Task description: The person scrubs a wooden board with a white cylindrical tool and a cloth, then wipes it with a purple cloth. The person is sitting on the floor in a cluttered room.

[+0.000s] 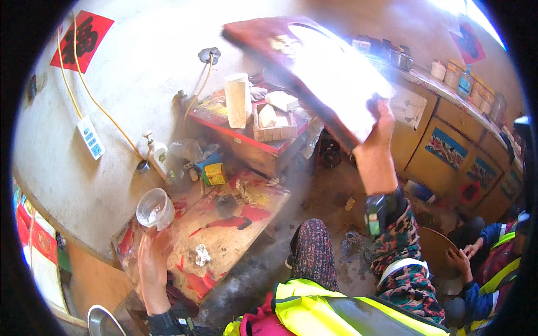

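My right hand (378, 147) grips the near edge of a dark-red wooden board or panel (260, 40), raised and tilted in front of me. Much of its face is a bright white glare, so its exact kind is unclear. At the left, my left hand (153, 264) reaches over a worn low table (239, 239) with peeling red paint. Its fingertips meet the lower side of a clear plastic bowl (155, 208); whether they grip it cannot be seen. A crumpled white scrap (202, 255) lies on the tabletop to the right of that hand.
A red-edged cabinet (252, 155) bears a pale cylinder (237, 101) and a small wooden box (275, 130). Near the wall stand a pump bottle (157, 157) and a yellow-green carton (214, 173). A power strip (90, 136) hangs left. Another person's hands (464, 256) are at a round basin (437, 239).
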The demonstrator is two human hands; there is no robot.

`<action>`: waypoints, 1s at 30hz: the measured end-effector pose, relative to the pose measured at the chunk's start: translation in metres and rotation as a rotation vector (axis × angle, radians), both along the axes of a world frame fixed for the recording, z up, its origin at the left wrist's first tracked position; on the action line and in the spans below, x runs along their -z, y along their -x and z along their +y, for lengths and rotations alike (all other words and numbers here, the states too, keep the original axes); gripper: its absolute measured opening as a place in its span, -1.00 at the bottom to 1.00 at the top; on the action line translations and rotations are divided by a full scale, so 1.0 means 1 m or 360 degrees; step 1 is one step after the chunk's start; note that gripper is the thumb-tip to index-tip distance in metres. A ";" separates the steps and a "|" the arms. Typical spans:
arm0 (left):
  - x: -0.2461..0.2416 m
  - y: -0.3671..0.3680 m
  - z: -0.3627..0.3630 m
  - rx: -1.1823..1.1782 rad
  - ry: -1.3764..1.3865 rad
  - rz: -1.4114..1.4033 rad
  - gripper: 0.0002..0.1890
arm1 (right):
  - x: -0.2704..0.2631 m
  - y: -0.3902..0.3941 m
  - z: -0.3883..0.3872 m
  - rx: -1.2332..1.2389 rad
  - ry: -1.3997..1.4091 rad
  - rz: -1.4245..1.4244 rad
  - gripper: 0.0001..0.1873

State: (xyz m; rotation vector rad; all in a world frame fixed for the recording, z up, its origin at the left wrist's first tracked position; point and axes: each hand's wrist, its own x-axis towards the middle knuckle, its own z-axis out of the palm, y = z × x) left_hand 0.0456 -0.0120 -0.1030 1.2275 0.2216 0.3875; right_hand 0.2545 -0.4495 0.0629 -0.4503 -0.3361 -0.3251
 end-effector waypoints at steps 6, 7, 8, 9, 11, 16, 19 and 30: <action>0.061 0.065 0.011 -0.0176 0.0275 0.0038 -0.52 | -0.001 -0.052 -0.026 0.0109 -0.0064 0.0257 -0.74; 0.066 0.072 0.010 -0.0214 0.0294 0.0053 -0.54 | 0.000 -0.062 -0.027 0.0113 -0.0038 0.0264 -0.75; 0.070 0.079 0.010 -0.0253 0.0313 0.0066 -0.55 | 0.001 -0.072 -0.027 0.0155 -0.0031 0.0316 -0.76; 0.073 0.084 0.010 -0.0332 0.0338 0.0115 -0.56 | 0.003 -0.081 -0.027 0.0138 -0.0001 0.0316 -0.78; 0.077 0.092 0.012 -0.0372 0.0364 0.0088 -0.56 | 0.005 -0.098 -0.025 0.0188 0.0021 0.0427 -0.80; 0.083 0.100 0.013 -0.0454 0.0363 0.0071 -0.55 | 0.011 -0.134 -0.009 0.0062 -0.0084 0.0743 -0.65; 0.085 0.101 0.011 -0.0483 0.0347 0.0122 -0.57 | 0.015 -0.148 0.008 0.0087 -0.0026 0.0926 -0.58; 0.089 0.110 0.005 -0.0542 0.0318 0.0148 -0.68 | 0.012 -0.169 0.062 0.0187 0.0138 0.1007 -0.48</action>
